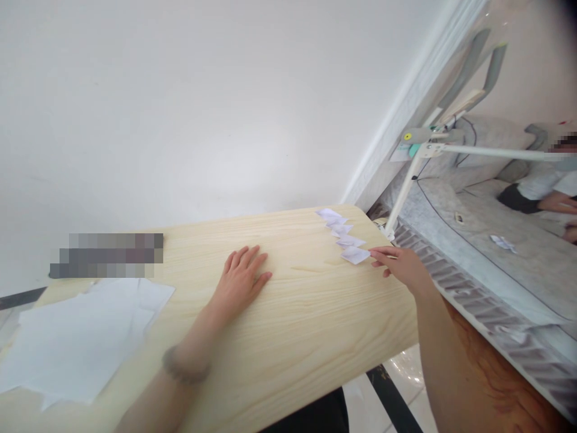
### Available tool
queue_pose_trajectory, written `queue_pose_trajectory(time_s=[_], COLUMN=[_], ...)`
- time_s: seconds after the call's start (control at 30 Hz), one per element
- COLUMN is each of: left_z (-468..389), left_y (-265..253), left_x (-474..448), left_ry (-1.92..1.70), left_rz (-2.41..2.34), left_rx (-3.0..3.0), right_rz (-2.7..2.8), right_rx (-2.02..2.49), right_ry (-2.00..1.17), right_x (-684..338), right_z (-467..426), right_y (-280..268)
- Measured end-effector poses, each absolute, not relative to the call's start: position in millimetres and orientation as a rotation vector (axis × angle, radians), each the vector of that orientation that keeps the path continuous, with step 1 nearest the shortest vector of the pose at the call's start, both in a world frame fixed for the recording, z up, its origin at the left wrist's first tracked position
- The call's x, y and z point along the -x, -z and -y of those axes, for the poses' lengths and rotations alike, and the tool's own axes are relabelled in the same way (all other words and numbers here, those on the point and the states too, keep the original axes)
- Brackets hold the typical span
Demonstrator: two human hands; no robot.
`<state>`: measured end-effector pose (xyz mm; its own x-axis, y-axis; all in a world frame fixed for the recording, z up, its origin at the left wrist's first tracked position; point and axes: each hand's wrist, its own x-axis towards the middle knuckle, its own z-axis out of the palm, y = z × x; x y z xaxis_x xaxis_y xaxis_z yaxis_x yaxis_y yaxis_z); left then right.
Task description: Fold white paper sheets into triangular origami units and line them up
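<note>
Plainly, the white wall (202, 120) closes off the far side, and the pale wood-grain table (306, 313) runs along it. To the right, past the tabletop's rounded end, lie a grey covered sofa (487, 216) with a person (541, 192) on it and, nearer the table's corner, a white metal frame (406, 195) with grey curved arms, so sideways room at that far corner is tight. The near edge slants down toward me with open air beyond it. On the left, loose white sheets (85, 337) overlap in a pile, just beside a dark pixelated object (108, 255) whose kind I cannot make out. Between that pile and the right end, a broad stretch of wood gives my arms space to slide.

Near the right end of the table, four small folded paper pieces (339, 230) form a slanting row that runs from the far edge toward me. They are white, pointed at the ends, roughly diamond-shaped, and set close together.

My left hand (243, 279) lies palm down on the wood, relaxed and gripping nothing, its fingers slightly spread; a dark bracelet (186, 365) circles the wrist. My right hand (399, 264) is nearly closed at the tips, thumb and fingers pinching the right-hand point of the nearest folded piece (355, 255).
</note>
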<state>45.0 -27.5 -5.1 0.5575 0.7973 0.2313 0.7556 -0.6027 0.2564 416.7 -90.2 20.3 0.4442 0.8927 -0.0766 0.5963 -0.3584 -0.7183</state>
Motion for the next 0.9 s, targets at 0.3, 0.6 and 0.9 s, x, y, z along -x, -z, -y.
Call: queue_pose_trajectory(time_s=[0.3,0.6,0.9], left_z=[28.3,29.1,38.2], left_y=[5.7,1.6,-39.7], left_x=[-45.7,-41.3,28.5], left_ry=[-0.495,-0.450,-0.103], left_rz=[-1.337,-1.307,-1.659], left_rx=[-2.672,-2.677,-2.495], right_rz=[1.384,1.818,2.269], right_rx=[2.123,1.749,1.334], right_ry=[-0.244,0.157,-0.185], right_x=[-401.4,-314.6,-195.6], right_z=[91.6,73.4,42.8], right_y=[-18.3,-17.8,-13.1])
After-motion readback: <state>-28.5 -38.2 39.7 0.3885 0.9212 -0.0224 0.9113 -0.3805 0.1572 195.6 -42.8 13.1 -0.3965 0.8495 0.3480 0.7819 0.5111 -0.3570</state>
